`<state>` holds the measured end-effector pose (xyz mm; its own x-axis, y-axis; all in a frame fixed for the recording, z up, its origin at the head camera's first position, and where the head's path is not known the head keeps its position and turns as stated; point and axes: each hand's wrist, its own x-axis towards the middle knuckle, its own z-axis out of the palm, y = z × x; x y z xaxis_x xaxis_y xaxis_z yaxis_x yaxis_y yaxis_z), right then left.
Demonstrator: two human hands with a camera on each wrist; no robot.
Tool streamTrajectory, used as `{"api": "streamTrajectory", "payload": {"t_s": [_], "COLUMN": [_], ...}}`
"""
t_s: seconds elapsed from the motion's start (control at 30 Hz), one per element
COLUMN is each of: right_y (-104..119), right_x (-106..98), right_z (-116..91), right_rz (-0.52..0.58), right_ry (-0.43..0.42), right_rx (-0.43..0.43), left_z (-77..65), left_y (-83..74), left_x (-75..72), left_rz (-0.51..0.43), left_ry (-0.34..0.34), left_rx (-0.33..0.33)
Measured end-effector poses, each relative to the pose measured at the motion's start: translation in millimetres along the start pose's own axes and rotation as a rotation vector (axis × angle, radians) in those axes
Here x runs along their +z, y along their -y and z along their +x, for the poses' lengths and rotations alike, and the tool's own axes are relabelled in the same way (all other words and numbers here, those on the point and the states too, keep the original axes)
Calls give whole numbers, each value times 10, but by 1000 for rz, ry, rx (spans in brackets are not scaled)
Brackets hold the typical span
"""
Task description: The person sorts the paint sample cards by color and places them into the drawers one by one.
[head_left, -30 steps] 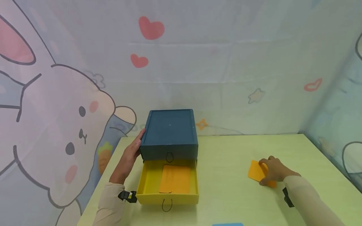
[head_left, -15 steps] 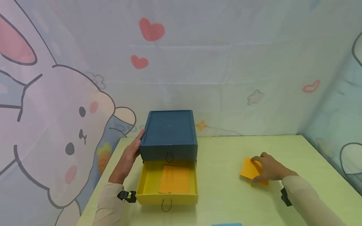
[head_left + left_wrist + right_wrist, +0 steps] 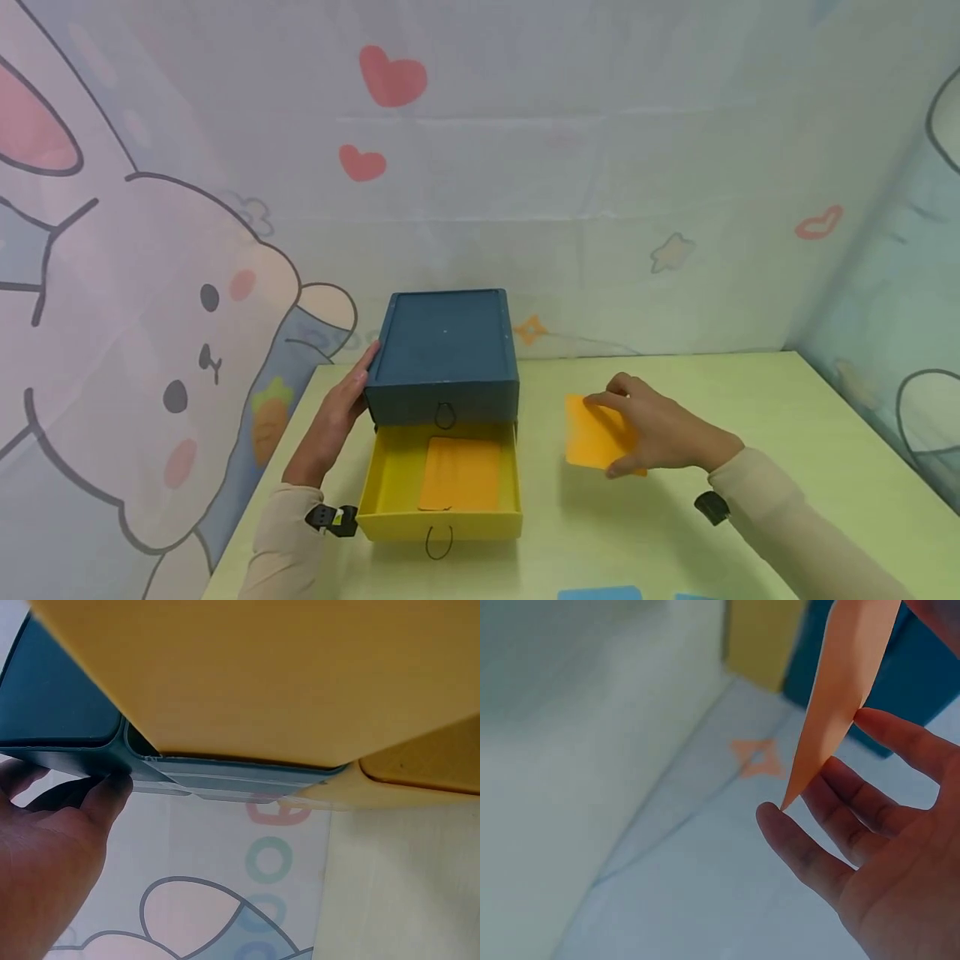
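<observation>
An orange card (image 3: 588, 437), thin and square-cornered, is raised over the right half of the table. My right hand (image 3: 671, 429) holds it by opposite edges, thumb on the near one and fingers on the far one. In the right wrist view the card (image 3: 844, 682) stands on edge against the fingertips. At the left stands a two-tier drawer box, its dark blue upper part (image 3: 444, 337) above a pulled-out yellow drawer (image 3: 438, 527). Another orange card (image 3: 461, 475) lies flat in that drawer. My left hand (image 3: 333, 421) rests along the blue part's left side, fingers extended.
Two blue flat pieces show at the bottom edge, one blue card (image 3: 600, 594) and a sliver of a second blue piece (image 3: 693, 597). Black cord loops hang on both drawer fronts. A printed cloth backdrop (image 3: 480, 183) rises behind the pale green table (image 3: 750, 400).
My right hand has lifted the orange card off the table and carried it left toward the drawer box. The left hand stays against the box. A second blue sliver now shows at the bottom.
</observation>
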<state>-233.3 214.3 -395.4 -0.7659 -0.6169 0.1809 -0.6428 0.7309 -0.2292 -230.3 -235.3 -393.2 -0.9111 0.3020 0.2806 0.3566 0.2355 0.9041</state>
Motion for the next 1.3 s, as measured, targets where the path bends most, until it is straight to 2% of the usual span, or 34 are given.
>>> {"api": "streamTrajectory", "payload": {"t_s": [0.1,0.3,0.57,0.8,1.07,1.3], "right_y": [213,577,883,1091,1295,1363], "right_x": [-75,-156,-152,-85,80,213], "right_z": [66,131,235,379,602,748], "right_rz": [23,96,116,135,144,161], "right_ry": [-9,14,31,95,112,144], "right_rx": [-69,-152,-256,-276,-329,-276], "left_z": [7,0,-11,-5,-22,-17], "left_y": [2,10,4,-7,-17,-19], "left_x": [-9,-14,-12,-7,0,5], "left_rz": [-5,-13,-11,-12,-15,-3], "left_ry": [2,6,4,1,-10,-13], "left_rx": [1,-1,4,6,-7,1]}}
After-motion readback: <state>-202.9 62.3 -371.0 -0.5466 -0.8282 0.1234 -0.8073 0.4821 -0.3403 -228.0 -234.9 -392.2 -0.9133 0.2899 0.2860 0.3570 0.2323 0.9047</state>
